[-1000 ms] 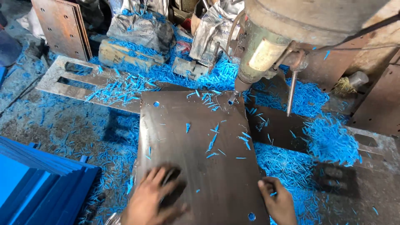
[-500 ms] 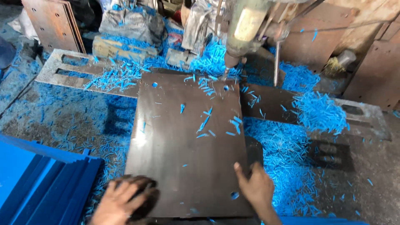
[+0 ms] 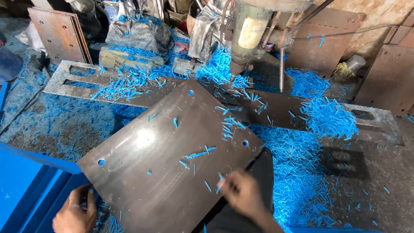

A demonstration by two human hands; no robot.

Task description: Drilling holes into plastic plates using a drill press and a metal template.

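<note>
While left hand (image 3: 75,212) grips steel plate (image 3: 172,159) edge, right hand (image 3: 241,194) blurred over it

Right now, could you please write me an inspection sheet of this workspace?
Surface: steel bench, covered with blue shavings.
Job's things: dark metal plate with drilled holes, lying at an angle below the drill head.
Clutter: slotted steel strip, rusty plates, grey sacks.
Hands: left hand at the plate's near corner; right hand blurred, over its edge.
Cables: nothing seen.
Surroundings: blue sheets stacked at left.
</note>
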